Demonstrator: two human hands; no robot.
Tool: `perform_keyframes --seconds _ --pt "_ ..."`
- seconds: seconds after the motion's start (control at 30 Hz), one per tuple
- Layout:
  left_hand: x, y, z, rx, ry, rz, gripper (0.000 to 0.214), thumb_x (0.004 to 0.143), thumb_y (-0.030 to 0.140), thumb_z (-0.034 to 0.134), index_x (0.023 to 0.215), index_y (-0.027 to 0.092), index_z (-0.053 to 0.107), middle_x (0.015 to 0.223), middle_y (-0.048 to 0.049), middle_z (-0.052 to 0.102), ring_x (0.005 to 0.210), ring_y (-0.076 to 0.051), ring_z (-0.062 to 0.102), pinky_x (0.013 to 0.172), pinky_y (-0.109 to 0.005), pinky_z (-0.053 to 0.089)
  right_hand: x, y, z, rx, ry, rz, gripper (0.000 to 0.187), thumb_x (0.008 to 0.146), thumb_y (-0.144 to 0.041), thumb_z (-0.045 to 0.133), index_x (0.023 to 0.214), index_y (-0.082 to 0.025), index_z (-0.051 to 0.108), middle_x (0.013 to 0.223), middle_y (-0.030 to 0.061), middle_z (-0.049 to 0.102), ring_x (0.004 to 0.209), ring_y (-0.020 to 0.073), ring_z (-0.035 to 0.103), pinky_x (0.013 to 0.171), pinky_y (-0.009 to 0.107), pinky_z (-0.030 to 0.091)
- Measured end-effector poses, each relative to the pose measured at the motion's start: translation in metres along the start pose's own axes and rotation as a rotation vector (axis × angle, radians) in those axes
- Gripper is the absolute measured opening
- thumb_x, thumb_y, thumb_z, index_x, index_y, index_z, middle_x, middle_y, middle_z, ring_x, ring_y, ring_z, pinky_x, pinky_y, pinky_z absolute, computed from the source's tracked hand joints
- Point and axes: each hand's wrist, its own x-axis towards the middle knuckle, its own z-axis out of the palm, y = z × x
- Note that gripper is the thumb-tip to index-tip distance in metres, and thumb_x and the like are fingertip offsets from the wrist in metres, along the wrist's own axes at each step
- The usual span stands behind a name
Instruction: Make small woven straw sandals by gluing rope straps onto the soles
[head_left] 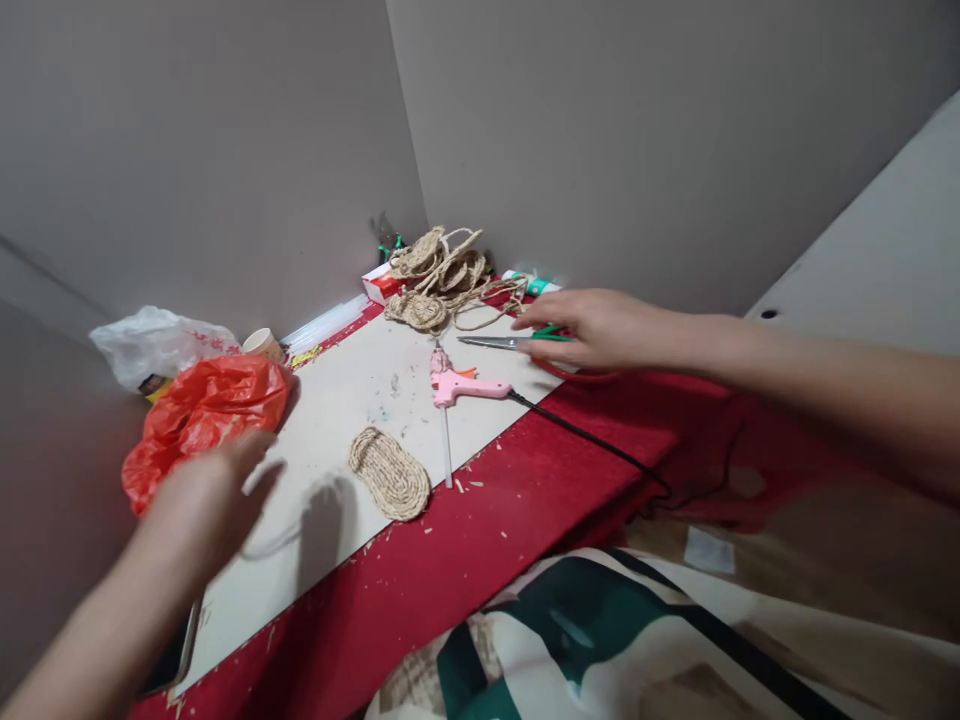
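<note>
- Pale pink on the pistol-shaped plastic glue gun [472,387], with an orange trigger [467,373] and a thin black cord [592,435].
- Straw tan throughout the oval braided-fibre piece [390,475], patterned in nested rows.
- Same straw tan in the tangled braided-fibre heap [424,310].
- Silver blades and green and red handles on the long metal scissors [487,343].
- Bright orange-red on the crumpled plastic bag [217,400].
- White with red print on the translucent plastic bag [157,345].
- Deep red on the table [465,560], off-white with dark specks on its flat board [315,420].
</note>
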Motion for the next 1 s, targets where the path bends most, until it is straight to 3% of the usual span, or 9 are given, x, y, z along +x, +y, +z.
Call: perform_keyframes --seconds 0.1,0.2,0.27,0.43,0.6,0.8,0.9,1.0 --pt "-0.015 -0.026 0.027 0.118 -0.196 0.003 0.036 0.049 0.028 0.087 0.082 0.023 0.073 0.073 -0.002 0.068 0.061 -0.019 0.059 0.058 -0.027 0.039 0.02 -0.039 0.0 0.145 -0.032 -0.214 0.037 0.09 -0.039 0.045 0.107 -0.015 0.066 0.105 0.0117 0.066 0.096 0.0201 0.06 0.086 0.033 0.044" --pt "-0.027 -0.052 0.052 0.18 -0.428 -0.049 0.028 0.07 0.045 0.071 0.085 0.021 0.07 0.067 -0.0035 0.067 0.056 -0.02 0.057 0.055 -0.028 0.037 0.047 -0.075 0.014 0.284 -0.094 -0.426 0.031 0.089 -0.033 0.049 0.105 -0.012 0.066 0.104 0.0115 0.066 0.094 0.0172 0.06 0.086 0.03 0.044" --pt "-0.03 -0.063 0.067 0.148 -0.505 -0.071 0.03 0.077 0.05 0.061 0.078 0.021 0.066 0.059 -0.002 0.062 0.054 -0.02 0.055 0.053 -0.028 0.035 0.068 -0.094 0.029 0.298 -0.164 -0.505 0.03 0.089 -0.029 0.051 0.109 -0.011 0.065 0.105 0.0118 0.065 0.09 0.0165 0.059 0.084 0.03 0.045" --pt "-0.023 -0.068 0.094 0.096 -0.439 -0.071 0.027 0.075 0.047 0.063 0.07 0.021 0.058 0.059 0.0003 0.058 0.057 -0.018 0.05 0.054 -0.028 0.031 0.115 -0.124 0.067 0.263 -0.373 -0.622 0.042 0.087 -0.027 0.057 0.126 -0.01 0.056 0.122 0.0159 0.057 0.109 0.0219 0.054 0.094 0.034 0.041" --pt "-0.017 -0.068 0.107 0.005 -0.435 -0.084 0.017 0.075 0.037 0.065 0.073 0.022 0.057 0.06 0.0012 0.056 0.056 -0.017 0.048 0.055 -0.028 0.032 0.136 -0.122 0.09 0.277 -0.636 -0.487 0.061 0.078 -0.024 0.064 0.134 -0.01 0.047 0.118 0.0137 0.06 0.1 0.02 0.056 0.086 0.03 0.043" --pt "-0.018 -0.058 0.12 -0.389 -0.499 -0.293 0.026 0.074 0.032 0.069 0.09 0.022 0.052 0.075 0.0001 0.06 0.064 -0.015 0.054 0.06 -0.026 0.04 0.124 -0.117 0.091 0.403 -0.62 -0.443 0.05 0.077 -0.017 0.062 0.125 -0.006 0.051 0.107 0.0113 0.063 0.09 0.0153 0.057 0.08 0.025 0.044" --pt "-0.022 -0.053 0.125 -0.598 -0.469 -0.41 0.036 0.073 0.032 0.072 0.103 0.023 0.053 0.077 0.0019 0.059 0.062 -0.011 0.053 0.059 -0.024 0.041 0.112 -0.114 0.078 0.412 -0.607 -0.472 0.053 0.078 -0.019 0.064 0.127 -0.006 0.049 0.112 0.0131 0.062 0.091 0.0159 0.056 0.08 0.026 0.044" --pt "-0.026 -0.052 0.127 -0.719 -0.395 -0.471 0.039 0.072 0.033 0.074 0.106 0.023 0.058 0.081 0.0004 0.061 0.069 -0.012 0.057 0.065 -0.024 0.045 0.098 -0.105 0.058 0.449 -0.506 -0.49 0.055 0.079 -0.021 0.066 0.13 -0.009 0.047 0.121 0.0135 0.059 0.1 0.0165 0.056 0.087 0.027 0.044"
